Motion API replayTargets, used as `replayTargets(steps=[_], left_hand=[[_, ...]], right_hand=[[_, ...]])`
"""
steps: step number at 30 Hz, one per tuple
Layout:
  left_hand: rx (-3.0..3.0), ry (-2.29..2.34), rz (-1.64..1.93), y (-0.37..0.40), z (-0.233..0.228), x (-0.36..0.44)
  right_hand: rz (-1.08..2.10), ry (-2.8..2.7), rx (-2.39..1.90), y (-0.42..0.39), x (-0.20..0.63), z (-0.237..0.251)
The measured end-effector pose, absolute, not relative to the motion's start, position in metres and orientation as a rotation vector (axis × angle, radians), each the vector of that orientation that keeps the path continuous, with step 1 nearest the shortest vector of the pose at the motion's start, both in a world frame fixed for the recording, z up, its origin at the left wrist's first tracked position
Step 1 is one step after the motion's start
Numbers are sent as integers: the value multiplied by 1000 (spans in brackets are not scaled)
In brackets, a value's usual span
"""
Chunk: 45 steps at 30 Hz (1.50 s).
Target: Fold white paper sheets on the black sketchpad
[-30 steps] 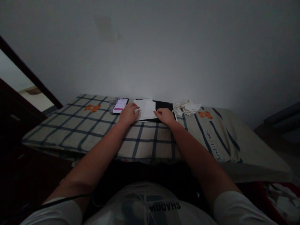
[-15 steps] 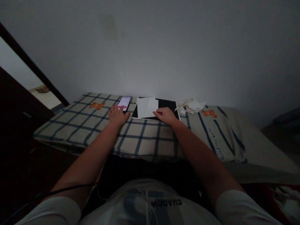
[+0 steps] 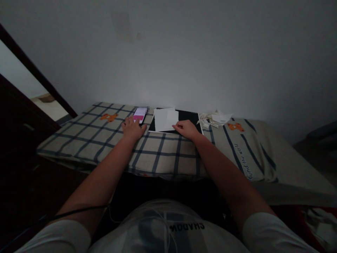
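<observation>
On the checked pillow, both my hands lie flat near its far edge.

Largest to smallest: a black pad at the far edge carries a white sheet; my right hand rests open on the pad's near edge beside the sheet, gripping nothing; my left hand, fingers spread, touches the lit phone left of the pad.

The left hand covers the phone's near end. A blurred patch hides its far end. The paper scraps are too small to make out.
</observation>
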State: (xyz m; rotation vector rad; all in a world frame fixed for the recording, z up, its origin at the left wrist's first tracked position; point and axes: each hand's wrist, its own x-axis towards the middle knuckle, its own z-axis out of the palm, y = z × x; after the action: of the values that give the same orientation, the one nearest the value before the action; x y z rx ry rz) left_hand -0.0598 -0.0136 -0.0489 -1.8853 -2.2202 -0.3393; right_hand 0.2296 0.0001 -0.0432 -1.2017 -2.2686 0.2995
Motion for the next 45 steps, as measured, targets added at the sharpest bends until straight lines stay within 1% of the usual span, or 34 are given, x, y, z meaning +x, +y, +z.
replayTargets(steps=[45], left_hand=[[-1872,-2223,-373,-14,-49,-58]], right_hand=[[314,-2266,-1224,1,230,-44]])
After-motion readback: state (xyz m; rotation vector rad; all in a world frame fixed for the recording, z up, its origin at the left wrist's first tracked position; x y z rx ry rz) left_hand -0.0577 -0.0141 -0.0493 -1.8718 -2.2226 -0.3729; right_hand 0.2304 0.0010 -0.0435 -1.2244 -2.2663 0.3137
